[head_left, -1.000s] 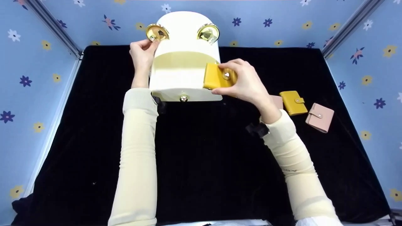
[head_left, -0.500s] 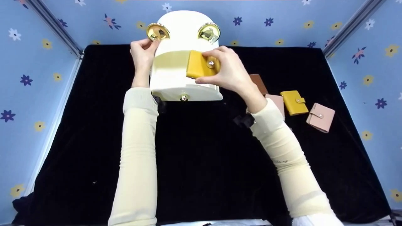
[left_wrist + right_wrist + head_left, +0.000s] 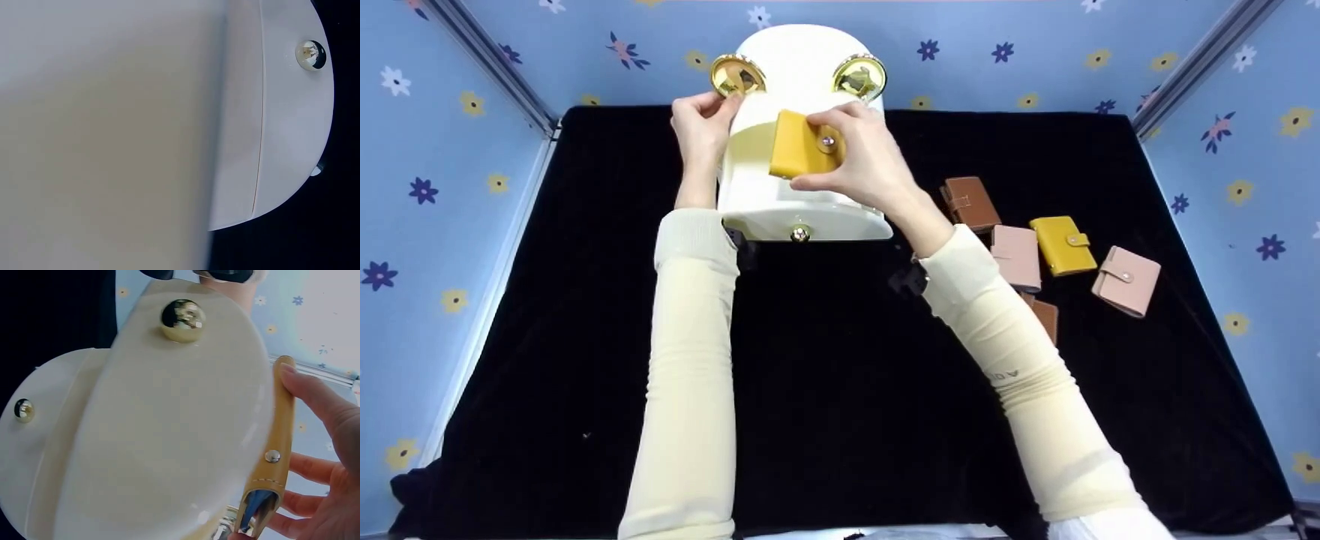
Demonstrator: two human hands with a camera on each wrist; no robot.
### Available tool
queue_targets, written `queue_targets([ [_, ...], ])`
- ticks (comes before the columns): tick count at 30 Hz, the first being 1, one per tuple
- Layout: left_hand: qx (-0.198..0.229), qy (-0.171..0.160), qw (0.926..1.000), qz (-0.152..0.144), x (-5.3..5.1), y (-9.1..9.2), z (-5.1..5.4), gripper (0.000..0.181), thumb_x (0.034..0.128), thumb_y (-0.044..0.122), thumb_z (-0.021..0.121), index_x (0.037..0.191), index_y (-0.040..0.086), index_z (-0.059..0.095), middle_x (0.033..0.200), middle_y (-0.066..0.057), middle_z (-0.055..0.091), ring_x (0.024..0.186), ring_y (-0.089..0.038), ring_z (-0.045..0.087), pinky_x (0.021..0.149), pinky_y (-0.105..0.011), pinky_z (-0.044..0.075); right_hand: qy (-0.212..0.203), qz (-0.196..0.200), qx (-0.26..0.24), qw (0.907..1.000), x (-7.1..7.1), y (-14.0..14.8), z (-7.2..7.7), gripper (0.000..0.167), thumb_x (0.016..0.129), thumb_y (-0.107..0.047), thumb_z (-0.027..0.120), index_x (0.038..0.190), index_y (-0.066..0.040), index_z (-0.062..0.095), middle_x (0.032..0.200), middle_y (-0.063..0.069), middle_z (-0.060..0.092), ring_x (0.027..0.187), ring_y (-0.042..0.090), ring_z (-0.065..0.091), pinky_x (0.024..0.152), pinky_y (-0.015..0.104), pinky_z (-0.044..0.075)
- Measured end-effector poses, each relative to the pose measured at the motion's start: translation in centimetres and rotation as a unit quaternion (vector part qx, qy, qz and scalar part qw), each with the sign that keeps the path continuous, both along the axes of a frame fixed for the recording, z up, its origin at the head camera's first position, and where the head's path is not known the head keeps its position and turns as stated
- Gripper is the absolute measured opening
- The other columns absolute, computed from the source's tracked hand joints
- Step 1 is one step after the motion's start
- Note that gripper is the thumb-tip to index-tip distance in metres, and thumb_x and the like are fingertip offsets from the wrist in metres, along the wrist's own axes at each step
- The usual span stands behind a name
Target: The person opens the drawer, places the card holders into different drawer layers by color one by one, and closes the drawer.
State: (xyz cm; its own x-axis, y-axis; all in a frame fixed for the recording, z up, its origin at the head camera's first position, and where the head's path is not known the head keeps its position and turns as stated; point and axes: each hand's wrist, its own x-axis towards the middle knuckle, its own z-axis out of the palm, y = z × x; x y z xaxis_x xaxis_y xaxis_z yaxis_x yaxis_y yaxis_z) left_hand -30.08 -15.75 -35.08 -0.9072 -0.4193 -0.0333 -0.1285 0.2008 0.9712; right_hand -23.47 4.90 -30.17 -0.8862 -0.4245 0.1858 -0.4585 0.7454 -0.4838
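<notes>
A glossy white rounded box (image 3: pixel 802 60) with two gold dish-shaped ears and a gold knob (image 3: pixel 800 234) stands at the back of the table. My left hand (image 3: pixel 703 131) pinches near the lower rim of the left gold ear (image 3: pixel 737 75); its fingertips are partly hidden. A yellow card wallet (image 3: pixel 795 146) with a snap strap is in my right hand (image 3: pixel 866 154), between thumb and fingers, over the pale recess in the box's front. From the right wrist, the card wallet (image 3: pixel 281 422) appears upright beyond a white front panel (image 3: pixel 174 422), its end showing something blue inside.
On the black cloth to the right lie several card wallets: brown (image 3: pixel 971 202), pink (image 3: pixel 1016 257), yellow (image 3: pixel 1063 245), another pink (image 3: pixel 1126 281) and a partly covered brown one (image 3: pixel 1044 321). Blue flowered walls (image 3: pixel 1245 225) enclose the table.
My right hand has carried the yellow card wallet left and slightly up, from the box's right edge to over its recess. Brown wallets came into view behind the arm. My left hand stayed put.
</notes>
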Motion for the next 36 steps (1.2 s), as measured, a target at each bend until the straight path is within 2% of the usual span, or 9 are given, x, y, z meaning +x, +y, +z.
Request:
queue_targets([
  [7, -0.001, -0.005, 1.0, -0.001, 0.0, 0.0, 0.1, 0.027, 0.0782, 0.022, 0.069, 0.102, 0.009, 0.068, 0.096, -0.005, 0.066, 0.083, -0.011, 0.06, 0.074, -0.018, 0.045, -0.007, 0.003, 0.005, 1.0, -0.4, -0.9, -0.8, 0.074, 0.063, -0.049, 0.074, 0.123, -0.013, 0.052, 0.12, 0.003, 0.047, 0.107, 0.016, 0.04, 0.088, 0.021, 0.032],
  [12, -0.004, -0.006, 1.0, -0.001, -0.1, 0.1, 0.0, 0.027, 0.078, 0.023, 0.069, 0.101, 0.009, 0.068, 0.095, -0.005, 0.067, 0.082, -0.011, 0.06, 0.073, -0.018, 0.045, -0.011, 0.011, -0.003, 0.9999, -0.6, -0.9, -1.1, 0.07, 0.069, -0.048, 0.07, 0.124, -0.01, 0.05, 0.124, 0.005, 0.046, 0.111, 0.018, 0.041, 0.092, 0.023, 0.033],
  [19, 0.005, -0.006, 1.0, 0.002, 0.0, 0.0, 0.0, 0.027, 0.0775, 0.023, 0.069, 0.1, 0.009, 0.069, 0.094, -0.003, 0.067, 0.083, -0.011, 0.06, 0.074, -0.018, 0.044, 0.005, 0.028, -0.052, 0.9983, -0.5, -0.3, -1.4, 0.06, 0.075, -0.041, 0.068, 0.121, -0.005, 0.052, 0.119, 0.007, 0.05, 0.11, 0.015, 0.043, 0.093, 0.019, 0.03],
  [30, 0.008, 0.004, 0.9999, 0.004, -0.1, 0.1, -0.1, 0.027, 0.0776, 0.022, 0.069, 0.1, 0.008, 0.068, 0.095, -0.006, 0.067, 0.083, -0.011, 0.06, 0.074, -0.019, 0.045, 0.019, 0.027, -0.085, 0.9959, 0.1, 1.6, -2.2, 0.053, 0.079, -0.035, 0.066, 0.12, -0.005, 0.053, 0.117, 0.006, 0.054, 0.11, 0.013, 0.046, 0.092, 0.018, 0.03],
  [36, 0.011, 0.004, 0.9999, 0.003, 0.0, 0.1, 0.0, 0.027, 0.0772, 0.023, 0.07, 0.099, 0.008, 0.069, 0.094, -0.006, 0.067, 0.081, -0.011, 0.06, 0.073, -0.018, 0.045, 0.06, 0.031, -0.115, 0.991, 0.5, 3.3, -3.1, 0.049, 0.078, -0.03, 0.068, 0.116, -0.003, 0.056, 0.112, 0.009, 0.056, 0.106, 0.018, 0.049, 0.092, 0.021, 0.033],
])
